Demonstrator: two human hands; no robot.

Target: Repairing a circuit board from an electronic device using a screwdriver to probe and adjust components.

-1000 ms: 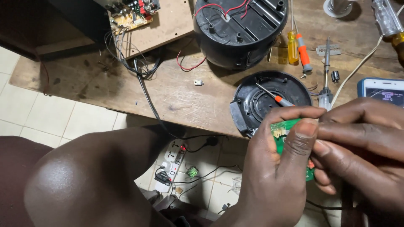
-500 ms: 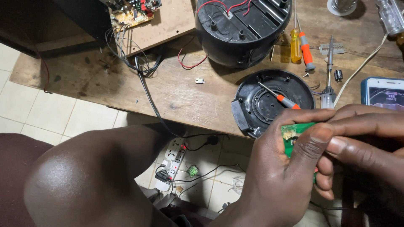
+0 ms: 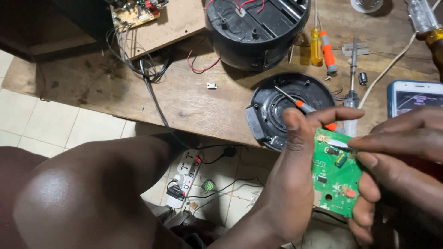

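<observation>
A small green circuit board (image 3: 336, 174) is held upright between both hands below the edge of the wooden bench. My left hand (image 3: 288, 184) grips its left side, thumb and forefinger reaching over the top. My right hand (image 3: 401, 161) holds the right edge, one finger laid across the board's upper corner. Just behind the board lies a round black base cover (image 3: 267, 110) with an orange-handled screwdriver (image 3: 304, 105) resting in it.
A black round housing (image 3: 256, 32) with red wires stands at the bench's back. Yellow and orange screwdrivers (image 3: 321, 46), a smartphone (image 3: 415, 97) and a white cable (image 3: 392, 64) lie to the right. Another circuit board (image 3: 136, 11) sits far left. A power strip (image 3: 184, 177) lies on the floor.
The green board has turned to face the camera and is more exposed. My left fingers lifted off its face, and my right hand shifted to its right edge.
</observation>
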